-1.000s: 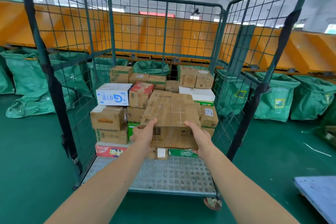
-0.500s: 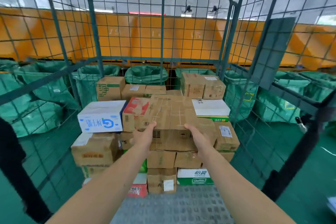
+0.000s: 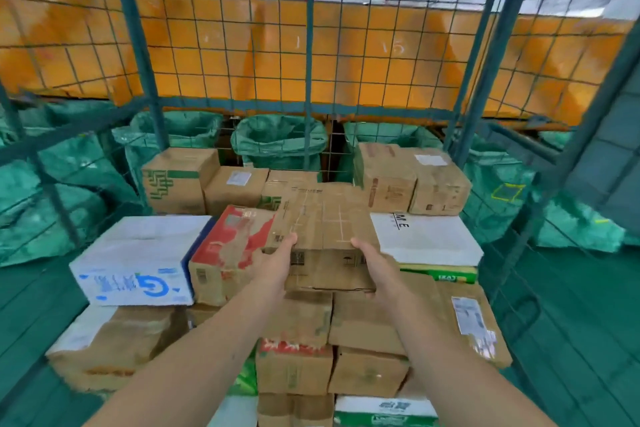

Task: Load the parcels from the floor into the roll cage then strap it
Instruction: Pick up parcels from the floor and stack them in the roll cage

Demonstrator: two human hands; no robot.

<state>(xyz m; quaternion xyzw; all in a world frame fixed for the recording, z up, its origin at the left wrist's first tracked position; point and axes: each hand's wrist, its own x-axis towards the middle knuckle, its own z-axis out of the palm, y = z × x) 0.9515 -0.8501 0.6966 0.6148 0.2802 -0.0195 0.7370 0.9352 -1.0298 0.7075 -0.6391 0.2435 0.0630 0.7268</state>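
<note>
I hold a flat brown cardboard parcel with taped seams over the stack inside the green wire roll cage. My left hand grips its near left corner, thumb on top. My right hand grips its near right corner the same way. The parcel sits level on or just above the stacked boxes, between a red-and-brown box on its left and a white box on its right. Whether it rests on the stack I cannot tell.
A white box with blue print lies at the left of the stack, with brown boxes along the cage's back wall. Green sacks and an orange chute wall stand behind the mesh. Green floor shows on both sides.
I have moved closer to the cage and carried the parcel forward and deeper over the stack. Both hands keep the same hold on its near corners.
</note>
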